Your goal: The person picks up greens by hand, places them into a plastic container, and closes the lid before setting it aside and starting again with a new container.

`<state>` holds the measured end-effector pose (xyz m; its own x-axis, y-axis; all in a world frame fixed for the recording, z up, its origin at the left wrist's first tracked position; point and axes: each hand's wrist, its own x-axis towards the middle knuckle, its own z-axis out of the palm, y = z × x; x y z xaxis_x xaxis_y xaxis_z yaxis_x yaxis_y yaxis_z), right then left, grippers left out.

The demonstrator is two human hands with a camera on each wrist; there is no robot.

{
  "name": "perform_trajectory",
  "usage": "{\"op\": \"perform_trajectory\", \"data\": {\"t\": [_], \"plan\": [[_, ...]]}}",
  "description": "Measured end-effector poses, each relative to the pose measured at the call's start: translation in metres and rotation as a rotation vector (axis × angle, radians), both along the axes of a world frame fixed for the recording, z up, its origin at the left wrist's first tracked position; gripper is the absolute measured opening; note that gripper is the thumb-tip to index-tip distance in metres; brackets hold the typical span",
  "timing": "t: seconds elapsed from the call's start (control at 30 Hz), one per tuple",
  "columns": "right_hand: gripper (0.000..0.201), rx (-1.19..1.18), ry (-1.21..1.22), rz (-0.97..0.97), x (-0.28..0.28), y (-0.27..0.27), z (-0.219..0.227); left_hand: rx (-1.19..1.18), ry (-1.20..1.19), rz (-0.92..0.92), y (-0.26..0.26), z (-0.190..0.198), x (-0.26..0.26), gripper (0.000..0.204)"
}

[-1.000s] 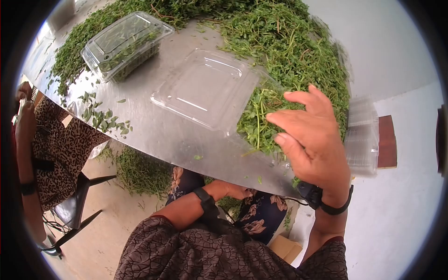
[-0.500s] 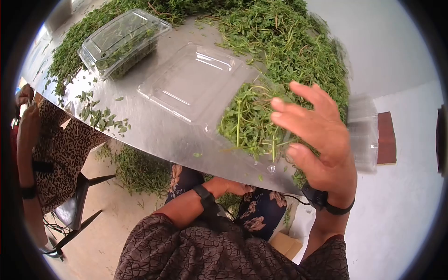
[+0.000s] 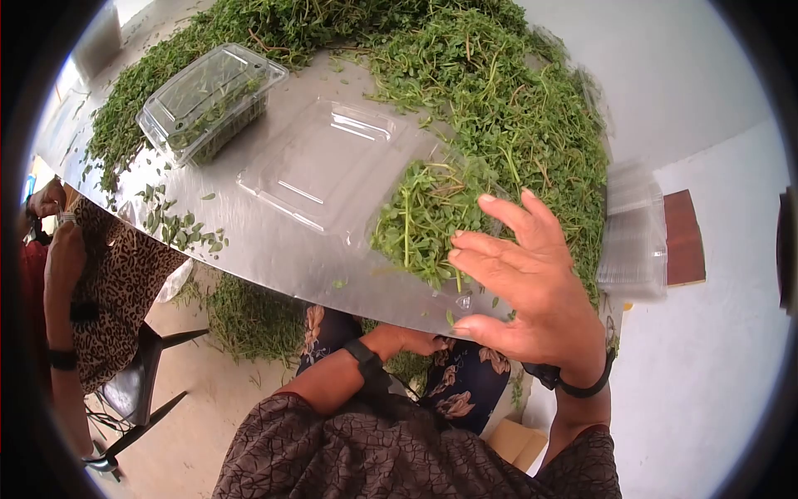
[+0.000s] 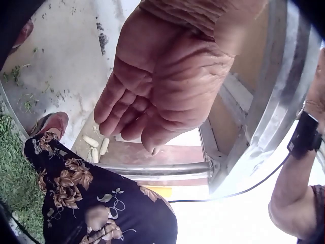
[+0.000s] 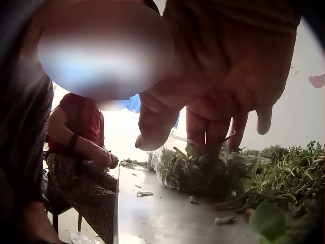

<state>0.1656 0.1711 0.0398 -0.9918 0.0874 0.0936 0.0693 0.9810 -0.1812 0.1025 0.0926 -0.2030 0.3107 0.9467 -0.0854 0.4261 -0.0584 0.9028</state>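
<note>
My right hand is spread over a clear plastic clamshell box, fingers straight and thumb held apart. Leafy green sprigs fill the box's base, and its lid lies folded out to the left on the metal table. In the right wrist view the fingertips reach down among the greens at the box. My left hand hangs below the table edge near my lap, fingers loosely curled and holding nothing.
A big heap of greens curves along the table's back and right. A closed, filled clamshell stands at the back left, near loose leaves. Stacked clear containers sit at the right. Another person is at the left.
The open box and its greens have shifted left on the table. My right hand has moved lower in the view and its thumb has spread away. The left hand stays by my lap.
</note>
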Motion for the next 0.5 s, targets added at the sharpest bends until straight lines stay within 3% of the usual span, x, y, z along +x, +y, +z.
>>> {"op": "perform_trajectory", "data": {"t": [0.1,0.17,0.23,0.27,0.3,0.33,0.43,0.47,0.5], "plan": [[0.044,0.037,0.024,0.025,-0.004,0.009,-0.014,0.019,0.057,-0.015,0.002,-0.008,0.004,0.031],[0.040,0.045,0.043,0.029,-0.005,0.015,-0.016,0.087,0.117,-0.026,0.005,-0.048,0.020,0.029],[0.037,0.050,0.062,0.032,-0.005,0.016,-0.017,1.161,1.373,0.261,0.003,-0.058,0.026,0.029],[0.036,0.060,0.035,0.023,-0.006,0.015,-0.017,1.157,1.371,0.260,0.003,-0.064,0.027,0.029],[0.036,0.070,0.009,0.015,-0.006,0.014,-0.018,0.733,0.815,0.120,0.003,-0.070,0.027,0.028],[0.036,0.069,0.006,0.017,-0.006,0.015,-0.018,0.306,0.262,-0.009,0.003,-0.049,0.019,0.028],[0.037,0.052,0.009,0.039,-0.007,0.017,-0.015,0.285,0.394,-0.094,0.007,-0.029,0.012,0.030],[0.039,0.082,-0.022,0.010,-0.007,0.013,-0.009,0.285,0.392,-0.091,0.008,-0.047,0.020,0.030],[0.041,0.111,-0.054,-0.018,-0.007,0.009,-0.003,0.461,0.465,0.051,0.009,-0.078,0.034,0.029]]}}
